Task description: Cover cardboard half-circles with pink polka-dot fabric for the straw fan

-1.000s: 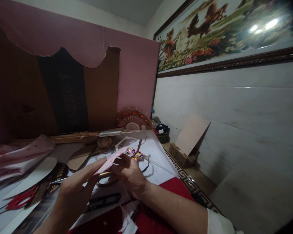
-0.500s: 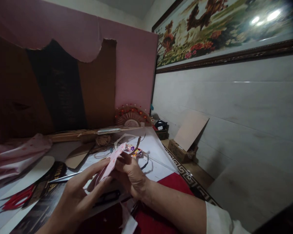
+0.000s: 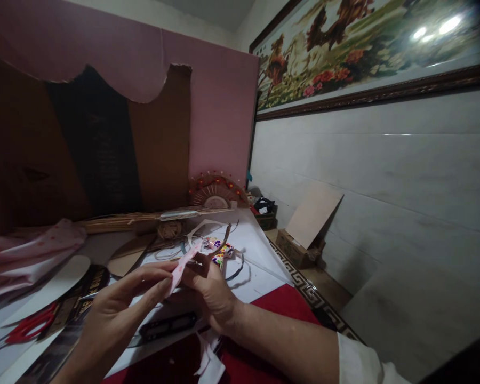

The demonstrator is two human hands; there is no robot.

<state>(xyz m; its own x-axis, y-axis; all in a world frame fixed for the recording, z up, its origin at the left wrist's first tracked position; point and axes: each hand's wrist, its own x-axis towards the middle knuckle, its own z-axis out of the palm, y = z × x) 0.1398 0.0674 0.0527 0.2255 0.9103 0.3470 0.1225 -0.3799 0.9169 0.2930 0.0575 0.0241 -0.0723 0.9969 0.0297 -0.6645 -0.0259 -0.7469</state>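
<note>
Both my hands hold a narrow strip of pink patterned fabric point(image 3: 184, 264) above the table. My left hand point(image 3: 122, 304) pinches its lower end between thumb and fingers. My right hand point(image 3: 210, 290) grips its upper part, fingers curled round it. Beyond my right hand lies a small bright multicoloured piece point(image 3: 220, 250) with dark curved strips. Under my hands a black thread snip point(image 3: 168, 326) rests on white paper.
Red-handled scissors point(image 3: 30, 328) lie at the left. Folded pink cloth point(image 3: 24, 256), cardboard cut-outs, a bundle of bamboo sticks point(image 3: 120, 221) and a fan-shaped frame point(image 3: 216, 193) fill the table's back. Red cloth point(image 3: 284, 306) covers the near edge. A cardboard box point(image 3: 300, 248) stands on the floor by the wall.
The pink strip has turned and come lower between my hands. My left fingers have slid up to pinch its end. The view shifted slightly.
</note>
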